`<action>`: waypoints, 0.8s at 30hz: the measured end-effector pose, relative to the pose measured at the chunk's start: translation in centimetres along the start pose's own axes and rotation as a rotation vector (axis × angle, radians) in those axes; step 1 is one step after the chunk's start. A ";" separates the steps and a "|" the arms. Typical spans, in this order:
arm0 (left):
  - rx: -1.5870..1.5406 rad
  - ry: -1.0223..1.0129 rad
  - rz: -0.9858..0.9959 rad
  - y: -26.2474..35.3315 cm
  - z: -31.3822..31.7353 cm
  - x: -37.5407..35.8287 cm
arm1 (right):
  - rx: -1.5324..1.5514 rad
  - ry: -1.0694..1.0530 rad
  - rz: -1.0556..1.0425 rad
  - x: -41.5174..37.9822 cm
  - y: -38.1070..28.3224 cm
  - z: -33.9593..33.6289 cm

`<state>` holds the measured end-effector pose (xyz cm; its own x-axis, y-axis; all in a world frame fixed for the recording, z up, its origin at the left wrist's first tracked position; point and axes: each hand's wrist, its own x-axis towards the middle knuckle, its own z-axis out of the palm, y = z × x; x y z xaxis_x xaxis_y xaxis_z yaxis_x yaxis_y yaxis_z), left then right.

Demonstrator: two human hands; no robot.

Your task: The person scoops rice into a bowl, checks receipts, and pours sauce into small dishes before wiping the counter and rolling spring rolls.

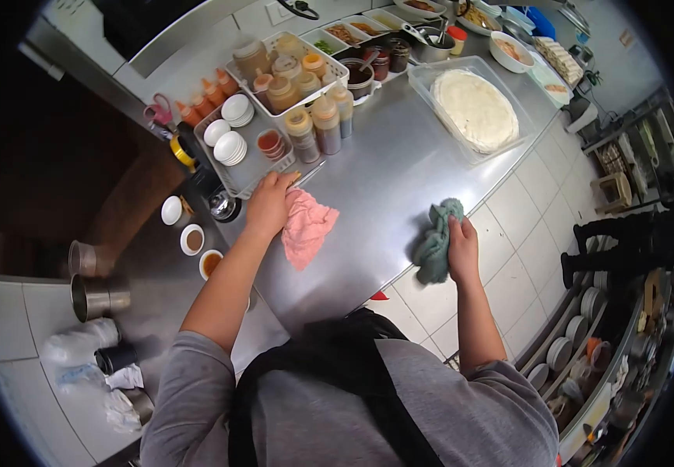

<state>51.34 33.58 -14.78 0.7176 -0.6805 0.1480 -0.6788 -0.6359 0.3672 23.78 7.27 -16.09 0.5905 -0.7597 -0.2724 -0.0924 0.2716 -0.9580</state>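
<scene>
My left hand (pixel 268 204) is closed at the corner of the wire tray, with a pink cloth (pixel 307 227) bunched at its fingers and spread over the steel counter (pixel 360 202). A thin, pen-like item (pixel 310 172) lies just past those fingertips. In my right hand (pixel 464 247), fingers wrapped round it, is a crumpled green cloth (pixel 437 243) by the counter's front edge. The wire tray (pixel 237 191) beside my left hand holds stacked white dishes (pixel 230 148) and small cups of red sauce (pixel 271 142).
Squeeze bottles (pixel 326 123) stand in and before a white basket (pixel 345 78). A clear container (pixel 469 159) bears a pale round of dough (pixel 475 110). Small sauce bowls (pixel 191 240) sit to the left. Another person's legs (pixel 613 237) show at right, near shelves of dishes (pixel 559 354).
</scene>
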 end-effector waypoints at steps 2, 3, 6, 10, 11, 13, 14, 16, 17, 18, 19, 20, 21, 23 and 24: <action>0.048 0.249 0.153 0.5 -0.8 -0.6 | 0.225 -0.093 0.135 -1.8 -3.0 3.4; 0.049 0.260 0.154 0.7 -1.1 -1.1 | 0.349 -0.123 0.199 -2.5 -3.9 5.6; -0.281 0.216 -0.038 2.1 -1.7 -3.7 | 0.795 -0.430 0.504 -2.7 -2.4 10.8; -0.552 0.016 -0.011 4.2 0.4 -7.2 | 0.992 -0.490 0.466 -3.4 2.3 17.5; -0.445 -0.070 -0.097 4.4 0.8 -7.6 | 0.867 -0.531 0.391 -4.3 3.3 18.2; -0.417 0.021 0.002 4.5 -0.4 -7.4 | 0.729 -0.564 0.289 -6.5 3.3 17.4; -0.376 0.111 0.070 4.4 -1.1 -7.3 | 0.429 -0.427 0.175 -7.8 2.9 16.2; -0.359 0.211 0.104 3.8 -2.3 -5.9 | 0.068 -0.266 0.028 -10.1 3.0 12.8; -0.329 0.292 0.122 3.1 -3.0 -5.2 | 0.004 -0.248 -0.010 -10.7 3.5 9.9; -0.327 0.331 0.120 2.3 -3.7 -5.0 | -0.008 -0.202 0.026 -11.7 3.9 7.2; -0.287 0.337 0.129 1.9 -4.1 -4.7 | -0.067 -0.113 -0.007 -12.7 5.1 4.4; -0.254 0.331 0.152 1.8 -3.9 -4.4 | -0.140 0.001 -0.061 -13.5 7.4 1.3; -0.160 0.231 0.140 0.7 -2.8 -4.5 | -0.267 0.083 -0.059 -15.1 9.3 -2.1; 0.109 0.214 0.287 -3.3 3.3 -5.6 | -0.634 0.263 -0.161 -18.7 16.5 -10.0; 0.070 0.174 0.245 -3.1 3.2 -6.6 | -0.939 0.278 -0.271 -22.6 18.7 -13.3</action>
<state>48.15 38.88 -19.86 0.5434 -0.7480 0.3810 -0.8394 -0.4884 0.2384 -1.92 21.64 -29.10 0.4890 -0.8696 0.0677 -0.6463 -0.4134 -0.6414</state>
